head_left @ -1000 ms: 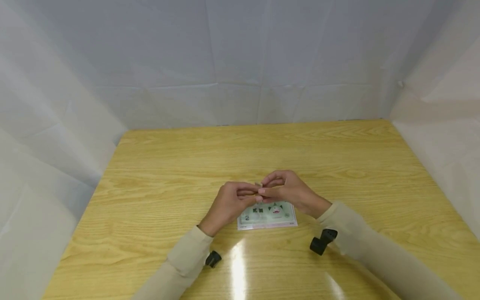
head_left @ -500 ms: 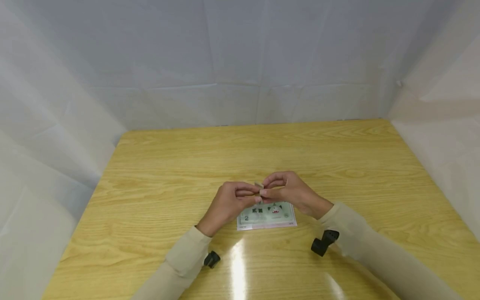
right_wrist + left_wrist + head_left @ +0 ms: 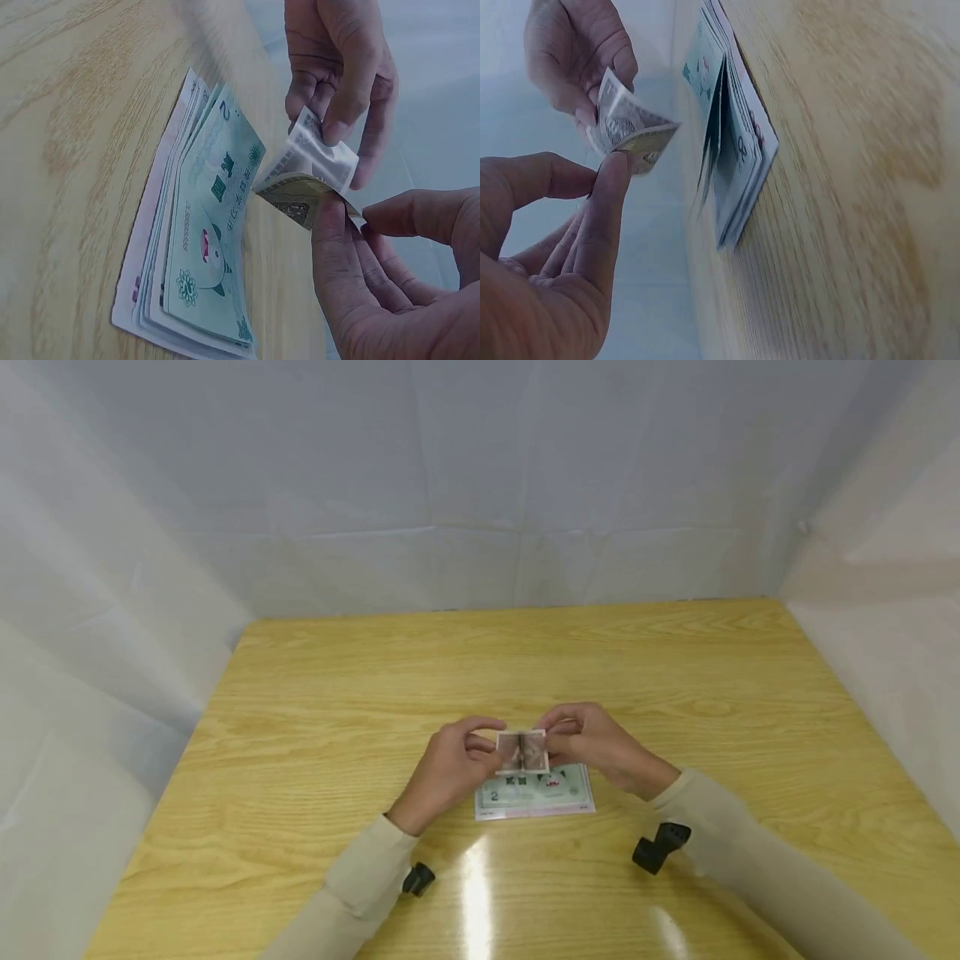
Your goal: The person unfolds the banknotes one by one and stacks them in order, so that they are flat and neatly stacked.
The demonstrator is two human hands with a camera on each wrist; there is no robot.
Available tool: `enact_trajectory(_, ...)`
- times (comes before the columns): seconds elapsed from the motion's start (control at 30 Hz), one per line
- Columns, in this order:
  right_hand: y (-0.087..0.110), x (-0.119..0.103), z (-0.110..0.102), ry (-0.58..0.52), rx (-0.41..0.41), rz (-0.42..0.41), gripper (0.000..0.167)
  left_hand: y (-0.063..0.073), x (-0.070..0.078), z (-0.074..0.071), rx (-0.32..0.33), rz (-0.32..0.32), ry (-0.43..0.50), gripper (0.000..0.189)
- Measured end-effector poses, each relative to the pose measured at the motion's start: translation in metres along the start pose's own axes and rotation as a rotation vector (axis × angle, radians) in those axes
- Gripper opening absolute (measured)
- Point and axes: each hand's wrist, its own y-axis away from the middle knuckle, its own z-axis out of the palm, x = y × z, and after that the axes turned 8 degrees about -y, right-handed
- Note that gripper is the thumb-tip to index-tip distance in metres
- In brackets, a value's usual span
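A small creased paper note (image 3: 522,752), brownish grey with a pale border, is held between both hands above the table. A fold runs down its middle, and in the wrist views the note (image 3: 304,180) bends along it. My left hand (image 3: 452,770) pinches its left edge between thumb and fingers. At the right edge, my right hand (image 3: 602,749) pinches it the same way. Just below lies a stack of banknotes (image 3: 536,797), green with a 2 and a cartoon figure on top. In the right wrist view the green top note (image 3: 214,217) curls up slightly.
The stack rests on a wood-grain table (image 3: 360,693). White sheeting (image 3: 480,485) hangs behind the table and along both sides. Black wrist cameras (image 3: 660,847) sit at both cuffs.
The small note was folded and mostly hidden by the fingers; now it is spread out with its face showing. Both hands have drawn slightly apart. The stack has stayed put.
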Motion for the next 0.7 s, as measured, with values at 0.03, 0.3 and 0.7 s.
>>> enact_trajectory(0.03, 0.001, 0.000, -0.001, 0.014, 0.006, 0.000, 0.027, 0.000, -0.001, -0.001, 0.014, -0.003, -0.025, 0.030)
enact_trajectory(0.3, 0.008, 0.000, -0.008, 0.107, 0.052, 0.000, 0.023, 0.002, -0.003, -0.006, 0.019, -0.021, -0.066, 0.024)
enact_trajectory(0.7, 0.009, 0.010, -0.015, 0.277, 0.080, -0.052, 0.011, -0.003, -0.011, -0.002, -0.058, -0.069, -0.125, 0.022)
